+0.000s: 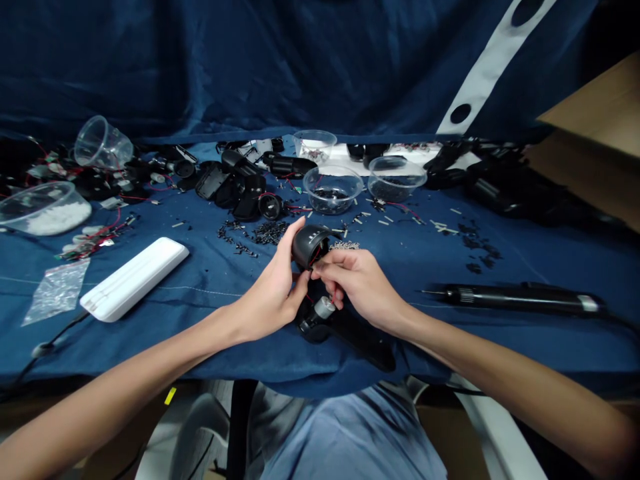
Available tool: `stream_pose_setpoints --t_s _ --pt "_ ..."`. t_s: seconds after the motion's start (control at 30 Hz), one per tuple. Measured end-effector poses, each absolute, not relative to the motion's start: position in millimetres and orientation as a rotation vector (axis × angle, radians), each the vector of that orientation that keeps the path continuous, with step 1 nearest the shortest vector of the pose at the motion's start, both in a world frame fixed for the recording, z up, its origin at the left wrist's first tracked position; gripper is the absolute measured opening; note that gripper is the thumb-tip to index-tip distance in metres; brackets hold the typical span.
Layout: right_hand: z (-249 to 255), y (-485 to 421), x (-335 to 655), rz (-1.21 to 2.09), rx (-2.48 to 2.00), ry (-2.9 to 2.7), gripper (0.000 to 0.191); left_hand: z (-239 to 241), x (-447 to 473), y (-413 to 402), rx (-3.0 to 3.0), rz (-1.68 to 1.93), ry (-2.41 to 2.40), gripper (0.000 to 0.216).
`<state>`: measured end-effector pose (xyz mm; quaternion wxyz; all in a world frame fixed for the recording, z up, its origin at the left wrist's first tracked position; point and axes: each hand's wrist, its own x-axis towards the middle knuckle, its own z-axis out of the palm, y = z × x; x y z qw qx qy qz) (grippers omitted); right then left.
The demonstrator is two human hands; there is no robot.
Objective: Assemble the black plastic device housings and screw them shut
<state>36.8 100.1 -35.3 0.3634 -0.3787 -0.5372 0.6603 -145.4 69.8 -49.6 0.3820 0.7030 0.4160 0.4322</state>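
Note:
My left hand (280,290) is closed around a black curved plastic housing (311,244), its open side turned toward my right. The fingertips of my right hand (353,280) pinch at the housing's lower edge, where thin red wires show; what exactly lies between them is too small to make out. Just below both hands, a small silver motor (325,307) sits on a black part with a handle (363,340) that lies near the table's front edge. Red wire runs between the housing and the motor area.
An electric screwdriver (520,298) lies on the right, a white power bank-like block (135,279) on the left. Behind stand clear plastic bowls (333,190), black housings (233,180) and scattered screws (270,232). A cardboard box (595,127) juts in at right.

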Motion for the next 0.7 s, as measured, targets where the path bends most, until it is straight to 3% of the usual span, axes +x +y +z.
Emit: stream_pose_setpoints --t_s 0.3,0.5,0.7 --pt "-40 100 36 1.675 -0.978 -1.389 0.015 -53 -143 65 1.841 1.066 1.111 0.084" --pt "-35 111 41 1.694 -1.076 -1.54 0.031 -49 -149 79 2.031 1.077 1.166 0.086" --pt "-18 125 70 1.182 -1.213 -2.248 0.032 -47 -154 87 2.196 1.176 1.287 0.084"
